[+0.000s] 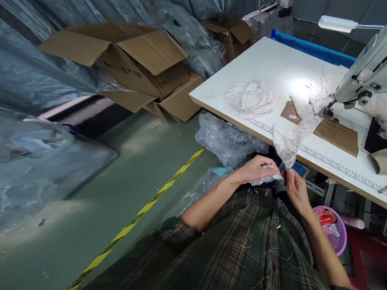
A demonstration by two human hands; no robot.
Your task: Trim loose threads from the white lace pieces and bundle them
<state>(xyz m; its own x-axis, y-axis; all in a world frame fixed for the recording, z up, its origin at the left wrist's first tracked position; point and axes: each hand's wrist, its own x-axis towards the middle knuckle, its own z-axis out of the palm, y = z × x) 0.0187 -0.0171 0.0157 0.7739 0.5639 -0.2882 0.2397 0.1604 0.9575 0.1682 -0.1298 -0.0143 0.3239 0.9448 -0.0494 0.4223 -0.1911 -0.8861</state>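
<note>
My left hand (259,169) is closed around a bunched piece of white lace (267,177) just in front of the table edge. Close beside it, my right hand (296,187) pinches a small dark pointed tool (283,167) that looks like thread snips; the fingers hide most of it. Its tip is at the lower end of a white lace strip (286,145), which hangs over the edge and runs back to the sewing machine (359,76). A loose pile of white lace (250,98) lies farther left on the white table (223,76).
Brown tape-like sheets (338,135) cover part of the table near the needle, and a printed ruler (332,161) follows its front edge. Open cardboard boxes (136,68) and clear plastic bags (226,137) stand left. A pink basket (340,233) sits below right.
</note>
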